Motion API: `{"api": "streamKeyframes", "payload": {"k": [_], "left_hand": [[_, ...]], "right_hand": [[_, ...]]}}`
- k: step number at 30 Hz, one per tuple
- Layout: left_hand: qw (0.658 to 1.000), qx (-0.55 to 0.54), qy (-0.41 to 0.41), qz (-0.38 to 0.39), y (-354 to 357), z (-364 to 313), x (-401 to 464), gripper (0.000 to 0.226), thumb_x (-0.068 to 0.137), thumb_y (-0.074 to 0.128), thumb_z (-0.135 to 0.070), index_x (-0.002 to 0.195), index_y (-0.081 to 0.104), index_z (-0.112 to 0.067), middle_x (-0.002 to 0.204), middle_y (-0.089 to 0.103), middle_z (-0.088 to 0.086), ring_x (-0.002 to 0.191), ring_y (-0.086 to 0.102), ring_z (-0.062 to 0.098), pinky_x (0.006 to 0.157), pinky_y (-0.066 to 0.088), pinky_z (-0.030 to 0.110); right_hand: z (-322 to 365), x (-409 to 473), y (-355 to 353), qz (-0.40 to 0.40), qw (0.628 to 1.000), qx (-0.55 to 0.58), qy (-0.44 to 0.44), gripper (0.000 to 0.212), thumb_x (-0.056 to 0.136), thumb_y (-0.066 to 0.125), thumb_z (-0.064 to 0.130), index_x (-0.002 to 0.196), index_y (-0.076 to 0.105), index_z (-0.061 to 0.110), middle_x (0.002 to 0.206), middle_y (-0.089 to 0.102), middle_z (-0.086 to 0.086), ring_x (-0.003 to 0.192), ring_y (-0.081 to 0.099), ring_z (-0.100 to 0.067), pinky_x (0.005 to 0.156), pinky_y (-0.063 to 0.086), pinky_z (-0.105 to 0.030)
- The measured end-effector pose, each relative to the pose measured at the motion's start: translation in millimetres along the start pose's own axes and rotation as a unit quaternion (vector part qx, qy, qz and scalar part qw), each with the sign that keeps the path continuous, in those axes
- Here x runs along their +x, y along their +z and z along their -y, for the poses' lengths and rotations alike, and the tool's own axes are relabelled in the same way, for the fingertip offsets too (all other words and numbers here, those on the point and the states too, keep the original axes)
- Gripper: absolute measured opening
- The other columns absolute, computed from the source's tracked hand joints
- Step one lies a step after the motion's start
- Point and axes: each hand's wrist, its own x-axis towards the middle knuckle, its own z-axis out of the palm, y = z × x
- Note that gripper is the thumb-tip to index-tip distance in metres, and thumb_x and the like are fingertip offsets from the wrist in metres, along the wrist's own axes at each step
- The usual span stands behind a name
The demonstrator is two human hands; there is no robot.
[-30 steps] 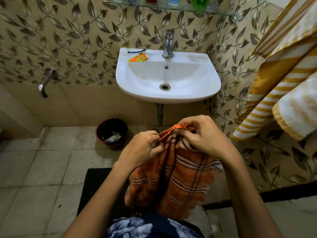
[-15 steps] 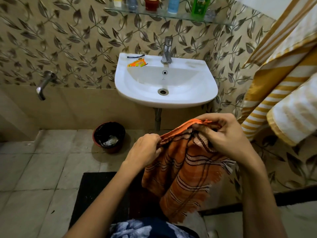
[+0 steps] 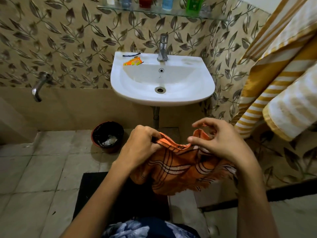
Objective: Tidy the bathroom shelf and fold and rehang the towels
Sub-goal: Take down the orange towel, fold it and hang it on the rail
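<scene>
Head view: left hand [image 3: 142, 145] is clenching the orange towel [image 3: 180, 170], right hand [image 3: 221, 143] pinching it loosely at 3 o'clock; folding is likely underway, needing matched corners next.

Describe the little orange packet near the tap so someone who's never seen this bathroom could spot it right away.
Find the white washbasin on the leaf-patterned wall. On its flat back ledge, left of the steel tap, lies the orange packet. A thin black strip sits just behind it; the packet is the only bright, printed thing on the basin.
</scene>
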Motion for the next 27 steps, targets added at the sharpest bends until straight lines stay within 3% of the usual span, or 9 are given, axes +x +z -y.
{"api": "streamKeyframes", "payload": {"k": [2, 4, 9, 14, 16, 19, 21, 24, 27], "left_hand": [[1.0, 0.013, 0.006, 0.002, -2, -1, -2, 0.012, 0.071, 0.075, -0.029, 0.078, 0.076, -0.019, 0.068, 0.071, -0.004, 0.063, 0.065, 0.007, 0.055, 0.052, 0.024], [1.0, 0.02, 0.009, 0.007, -4, -1, -4, 0.015, 0.07, 0.074, -0.033, 0.079, 0.075, -0.022, 0.067, 0.07, -0.006, 0.063, 0.065, 0.008, 0.054, 0.053, 0.027], [0.999, 0.043, 0.011, 0.005, -5, 2, -7, 0.018, 0.073, 0.073, -0.036, 0.078, 0.076, -0.02, 0.066, 0.07, -0.006, 0.062, 0.064, 0.006, 0.05, 0.048, 0.02], [0.999, 0.007, 0.006, 0.031, -5, 3, -7, 0.009, 0.07, 0.075, -0.027, 0.068, 0.071, -0.019, 0.062, 0.067, -0.003, 0.06, 0.062, 0.009, 0.052, 0.047, 0.029], [0.997, -0.048, -0.009, 0.068, -6, 2, -7, 0.022, 0.063, 0.081, -0.037, 0.068, 0.071, -0.018, 0.066, 0.069, -0.001, 0.065, 0.064, 0.012, 0.06, 0.053, 0.034], [0.988, -0.116, -0.01, 0.096, -10, 2, -7, 0.038, 0.063, 0.07, -0.058, 0.067, 0.071, -0.02, 0.067, 0.069, -0.002, 0.066, 0.064, 0.009, 0.062, 0.051, 0.026], [0.989, -0.119, 0.01, 0.086, -11, 4, -6, 0.029, 0.077, 0.062, -0.049, 0.069, 0.07, -0.023, 0.069, 0.067, -0.005, 0.067, 0.062, 0.003, 0.061, 0.049, 0.021], [0.994, -0.077, 0.045, 0.065, -5, 8, -5, 0.006, 0.082, 0.068, -0.02, 0.081, 0.072, -0.016, 0.08, 0.064, -0.008, 0.076, 0.062, 0.004, 0.07, 0.053, 0.024], [0.998, -0.023, 0.06, 0.021, 4, 9, -7, 0.011, 0.081, 0.066, -0.004, 0.086, 0.071, -0.013, 0.089, 0.064, -0.003, 0.083, 0.062, 0.01, 0.074, 0.056, 0.034]], "right_hand": [[16, -3, 10, 0.058, 0.997, 0.015, -0.039, 0.068, 0.046, 0.071, 0.073, 0.108, 0.059, 0.05, 0.086, 0.065, 0.017, 0.08, 0.06, 0.003, 0.072, 0.051, -0.025], [29, -5, 24, 0.113, 0.99, -0.034, -0.077, 0.074, 0.047, 0.067, 0.077, 0.115, 0.055, 0.05, 0.095, 0.064, 0.019, 0.09, 0.061, 0.001, 0.077, 0.052, -0.025], [33, 1, 44, 0.076, 0.987, -0.116, -0.082, 0.015, 0.086, 0.057, 0.049, 0.084, 0.061, 0.035, 0.088, 0.062, 0.011, 0.09, 0.059, -0.017, 0.076, 0.05, -0.037], [25, 2, 45, 0.082, 0.983, -0.102, -0.129, 0.015, 0.095, 0.046, 0.039, 0.085, 0.052, 0.03, 0.086, 0.055, 0.01, 0.083, 0.055, -0.017, 0.066, 0.041, -0.032], [21, 1, 44, 0.085, 0.982, -0.084, -0.146, 0.016, 0.097, 0.042, 0.038, 0.089, 0.051, 0.027, 0.087, 0.046, 0.009, 0.077, 0.052, -0.014, 0.061, 0.034, -0.027], [15, 0, 41, 0.08, 0.983, -0.047, -0.157, 0.013, 0.098, 0.038, 0.031, 0.089, 0.047, 0.029, 0.093, 0.043, 0.01, 0.076, 0.053, -0.014, 0.065, 0.038, -0.031], [12, -2, 38, 0.072, 0.985, -0.024, -0.154, 0.015, 0.097, 0.037, 0.026, 0.086, 0.046, 0.03, 0.087, 0.049, 0.013, 0.077, 0.053, -0.013, 0.069, 0.042, -0.034], [13, -3, 35, 0.055, 0.986, -0.005, -0.156, 0.017, 0.096, 0.035, 0.035, 0.084, 0.045, 0.031, 0.073, 0.055, 0.013, 0.071, 0.054, -0.014, 0.066, 0.045, -0.04], [16, -1, 32, 0.03, 0.984, -0.053, -0.17, 0.018, 0.095, 0.035, 0.048, 0.084, 0.044, 0.036, 0.071, 0.057, 0.013, 0.071, 0.056, -0.012, 0.061, 0.044, -0.036]]}}
